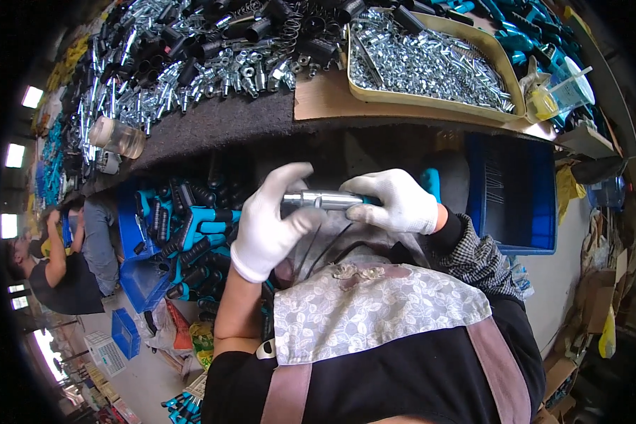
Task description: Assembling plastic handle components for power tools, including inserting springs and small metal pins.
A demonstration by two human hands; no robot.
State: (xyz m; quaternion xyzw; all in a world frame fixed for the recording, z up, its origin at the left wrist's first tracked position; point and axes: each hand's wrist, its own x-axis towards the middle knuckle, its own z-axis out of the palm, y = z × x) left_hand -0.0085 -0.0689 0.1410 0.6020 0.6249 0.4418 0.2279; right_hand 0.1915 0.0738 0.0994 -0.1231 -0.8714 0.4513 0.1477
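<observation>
The workbench (318, 102) spans the top of my view, strewn with metal parts, and a tan tray (505, 71) of silver screws sits on its right side. Below its edge, a blue crate (537, 198) stands to my right and a blue bin (138, 233) of teal-and-black handles to my left. My left hand (268, 226), gloved white, curls around one end of a silver metal cylinder (325, 200); my right hand (399, 201) grips the other end. The cylinder lies level between them, above my lap.
</observation>
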